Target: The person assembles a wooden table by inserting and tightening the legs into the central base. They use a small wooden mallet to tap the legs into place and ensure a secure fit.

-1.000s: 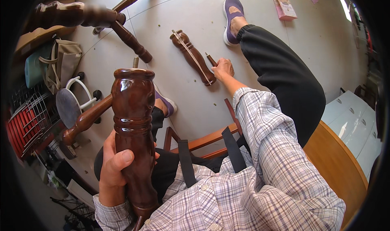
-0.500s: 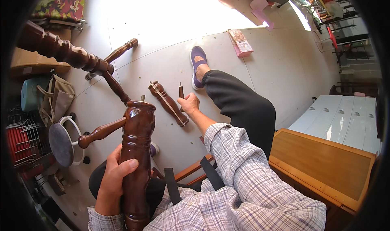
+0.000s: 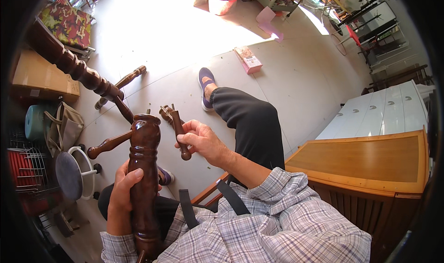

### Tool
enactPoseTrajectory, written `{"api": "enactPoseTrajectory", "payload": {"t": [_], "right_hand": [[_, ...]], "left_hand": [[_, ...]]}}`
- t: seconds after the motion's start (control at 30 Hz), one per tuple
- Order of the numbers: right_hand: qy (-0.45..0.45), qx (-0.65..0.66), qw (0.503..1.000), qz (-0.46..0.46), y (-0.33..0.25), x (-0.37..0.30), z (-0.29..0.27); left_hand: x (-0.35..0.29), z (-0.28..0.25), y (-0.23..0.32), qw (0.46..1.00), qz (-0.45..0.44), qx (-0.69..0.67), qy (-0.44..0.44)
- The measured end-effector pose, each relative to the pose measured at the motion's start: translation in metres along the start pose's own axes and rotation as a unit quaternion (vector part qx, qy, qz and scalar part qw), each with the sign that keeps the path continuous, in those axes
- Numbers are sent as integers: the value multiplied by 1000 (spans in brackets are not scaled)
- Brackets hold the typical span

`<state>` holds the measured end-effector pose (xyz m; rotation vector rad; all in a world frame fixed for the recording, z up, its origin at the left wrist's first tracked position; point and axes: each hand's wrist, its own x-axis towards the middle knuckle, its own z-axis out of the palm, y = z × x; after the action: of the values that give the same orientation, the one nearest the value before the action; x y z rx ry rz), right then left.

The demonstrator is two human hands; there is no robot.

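My left hand (image 3: 124, 186) is wrapped round a thick, dark brown turned wooden post (image 3: 145, 156), which stands upright against my lap. A metal bolt sticks up from its top end. One short turned peg (image 3: 109, 143) juts from the post's left side. Between thumb and fingers, my right hand (image 3: 199, 140) grips a second turned wooden peg (image 3: 178, 129), held nearly upright just right of the post, with a thin metal pin at its upper end. Behind that peg, another turned wooden piece (image 3: 166, 113) lies on the floor, mostly hidden.
At the left stands a tall turned wooden pole (image 3: 74, 66) on splayed legs (image 3: 134, 76). A round stool (image 3: 70, 173), a beige bag (image 3: 67, 126) and a cardboard box (image 3: 44, 76) are beside it. A wooden cabinet (image 3: 360, 163) is at my right. A pink box (image 3: 248, 60) lies ahead.
My right hand has lifted the peg from near the floor and brought it left and closer to the post. My left hand still holds the post. The view has shifted somewhat.
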<state>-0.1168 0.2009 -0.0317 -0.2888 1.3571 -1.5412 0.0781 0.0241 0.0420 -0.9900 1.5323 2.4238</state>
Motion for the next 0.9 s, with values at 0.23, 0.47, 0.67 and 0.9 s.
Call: {"api": "enactPoseTrajectory", "payload": {"t": [0.23, 0.47, 0.67, 0.9], "right_hand": [[10, 33, 999, -26, -11, -41, 19], [19, -115, 987, -110, -15, -53, 33], [31, -192, 971, -139, -29, -65, 35], [37, -229, 964, -131, -32, -67, 35]], "left_hand": [[-3, -11, -6, 999, 19, -12, -25], [-14, -16, -10, 999, 14, -32, -7], [-10, -14, -12, 999, 1, -24, 21], [-4, -8, -8, 999, -5, 5, 36]]}}
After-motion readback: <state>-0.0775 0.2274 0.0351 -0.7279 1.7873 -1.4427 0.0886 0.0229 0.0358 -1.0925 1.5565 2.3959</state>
